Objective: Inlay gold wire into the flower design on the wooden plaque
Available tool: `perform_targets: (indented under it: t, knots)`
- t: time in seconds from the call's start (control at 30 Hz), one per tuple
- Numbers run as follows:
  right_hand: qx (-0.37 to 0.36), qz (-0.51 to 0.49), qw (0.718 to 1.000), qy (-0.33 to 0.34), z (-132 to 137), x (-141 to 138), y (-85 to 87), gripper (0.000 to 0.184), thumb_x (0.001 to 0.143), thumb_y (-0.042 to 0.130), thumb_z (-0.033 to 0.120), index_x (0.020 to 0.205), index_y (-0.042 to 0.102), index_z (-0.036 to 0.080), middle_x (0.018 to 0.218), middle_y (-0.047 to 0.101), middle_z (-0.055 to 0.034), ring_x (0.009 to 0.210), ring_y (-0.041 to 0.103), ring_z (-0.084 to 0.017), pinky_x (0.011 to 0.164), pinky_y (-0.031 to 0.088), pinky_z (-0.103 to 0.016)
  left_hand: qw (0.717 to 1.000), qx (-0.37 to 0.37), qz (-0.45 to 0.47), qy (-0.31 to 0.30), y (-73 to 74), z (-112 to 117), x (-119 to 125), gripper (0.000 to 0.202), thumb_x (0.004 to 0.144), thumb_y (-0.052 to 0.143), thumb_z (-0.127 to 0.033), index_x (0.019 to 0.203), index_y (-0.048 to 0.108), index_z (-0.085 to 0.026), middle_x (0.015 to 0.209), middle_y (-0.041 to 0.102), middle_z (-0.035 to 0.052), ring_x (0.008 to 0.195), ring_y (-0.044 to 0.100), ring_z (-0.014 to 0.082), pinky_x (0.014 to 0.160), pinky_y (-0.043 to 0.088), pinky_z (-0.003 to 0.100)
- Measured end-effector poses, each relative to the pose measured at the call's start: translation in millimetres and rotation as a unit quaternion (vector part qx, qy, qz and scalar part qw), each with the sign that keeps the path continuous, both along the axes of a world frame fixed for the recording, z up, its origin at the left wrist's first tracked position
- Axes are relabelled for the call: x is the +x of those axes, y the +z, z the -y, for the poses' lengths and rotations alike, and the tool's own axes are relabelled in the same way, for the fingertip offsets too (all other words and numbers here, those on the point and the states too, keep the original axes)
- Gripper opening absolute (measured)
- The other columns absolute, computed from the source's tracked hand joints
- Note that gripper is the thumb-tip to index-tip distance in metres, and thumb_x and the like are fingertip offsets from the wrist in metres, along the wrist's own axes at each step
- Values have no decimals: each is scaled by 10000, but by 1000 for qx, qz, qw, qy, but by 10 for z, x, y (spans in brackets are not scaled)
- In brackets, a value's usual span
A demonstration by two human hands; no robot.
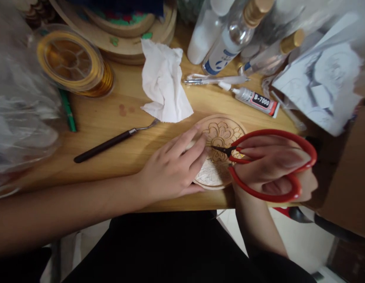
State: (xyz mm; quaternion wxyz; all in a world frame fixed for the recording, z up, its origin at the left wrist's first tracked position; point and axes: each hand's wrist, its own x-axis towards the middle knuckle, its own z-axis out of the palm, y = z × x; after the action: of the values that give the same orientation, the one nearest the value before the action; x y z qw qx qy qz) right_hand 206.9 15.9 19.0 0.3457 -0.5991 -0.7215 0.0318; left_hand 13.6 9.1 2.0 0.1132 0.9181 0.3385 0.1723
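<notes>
A round wooden disc (213, 182) with a flower pattern outlined in gold wire lies near the table's front edge. Part of its lower side shows a pale drawn pattern. My left hand (173, 165) grips the disc's left side, fingers over its face and thumb along the lower edge. My right hand (271, 163) is closed around small scissors (306, 143) with large red handles. Their dark tips are over the middle of the disc, close to my left fingertips. Whether the tips touch the wire or anything else, I cannot tell.
Behind the disc lies a crumpled white tissue (167, 86). A dark-handled spatula tool (107, 145) and a spool of gold wire (73, 63) are left. Bottles (229, 39), a pen (214, 80), a B-7000 glue tube (256, 101) and printed paper (321, 78) stand or lie back right.
</notes>
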Motion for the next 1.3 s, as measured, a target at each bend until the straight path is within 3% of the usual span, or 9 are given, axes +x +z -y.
perform_targets:
  t: [0.07, 0.1, 0.47, 0.67, 0.9, 1.07, 1.13, 1.23, 1.3]
  knots:
    - [162, -45, 981, -95, -32, -143, -2, 464, 1005, 390, 426, 633, 614, 263, 541, 563, -19, 554, 651, -194, 493, 513, -344, 1000, 1, -3, -3, 4, 3, -3, 705, 886, 597, -620, 1288, 603, -41, 1392, 579, 205, 1369, 476, 385, 1038, 525, 449]
    - [170, -50, 979, -99, -45, -194, 5, 491, 1002, 402, 436, 576, 577, 263, 516, 552, -17, 508, 630, -180, 458, 481, -327, 1000, -1, -4, -3, 6, 4, -4, 711, 886, 597, -621, 1288, 602, -35, 1394, 577, 210, 1368, 475, 389, 1037, 524, 451]
    - [85, 32, 987, -135, -105, -186, -32, 635, 995, 221, 565, 593, 592, 243, 530, 541, -53, 489, 564, -187, 539, 487, -372, 999, -19, -29, 4, 0, 31, 3, 816, 809, 651, -684, 1341, 575, -69, 1485, 493, 203, 1401, 430, 371, 1081, 462, 424]
    - [196, -73, 965, -157, -158, -238, 77, 551, 1008, 290, 442, 514, 440, 251, 467, 466, -20, 439, 541, -157, 483, 439, -327, 1000, -2, -26, 6, -4, 27, -11, 816, 814, 634, -697, 1333, 588, -69, 1443, 538, 201, 1386, 444, 375, 1070, 469, 422]
    - [164, -129, 945, -252, -369, -215, 1, 534, 1029, 114, 433, 581, 346, 257, 537, 485, -5, 533, 587, -152, 602, 535, -344, 1000, -11, -20, 8, -34, 26, -6, 770, 826, 637, -670, 1315, 595, -76, 1453, 528, 190, 1396, 425, 373, 1071, 473, 440]
    - [198, -169, 911, -320, -427, 257, 334, 559, 991, -135, 428, 604, 234, 266, 487, 306, 37, 384, 439, -99, 501, 469, -276, 1000, 4, -28, 2, -54, 25, -15, 805, 815, 624, -704, 1328, 573, -87, 1465, 515, 187, 1411, 402, 364, 1074, 464, 436]
    - [164, -69, 946, -272, -283, 560, 521, 585, 974, -165, 449, 609, 256, 268, 497, 335, 19, 424, 469, -99, 537, 471, -272, 999, 10, -33, 4, -49, 25, -16, 797, 821, 617, -704, 1329, 573, -92, 1455, 525, 186, 1409, 404, 363, 1054, 476, 429]
    - [68, 31, 979, -188, 56, 951, 704, 559, 977, 335, 603, 633, 541, 213, 565, 542, -47, 533, 560, -139, 517, 425, -282, 999, 4, -46, 6, -22, 30, -14, 799, 818, 616, -711, 1343, 568, -111, 1456, 528, 173, 1410, 404, 361, 1040, 483, 423]
    - [-26, 111, 987, -117, 283, 1126, 709, 339, 830, 685, 511, 670, 675, 211, 631, 642, -51, 587, 590, -149, 554, 421, -284, 998, -10, -55, 10, -2, 36, -11, 800, 816, 621, -709, 1354, 561, -120, 1466, 519, 166, 1421, 392, 357, 1059, 469, 421]
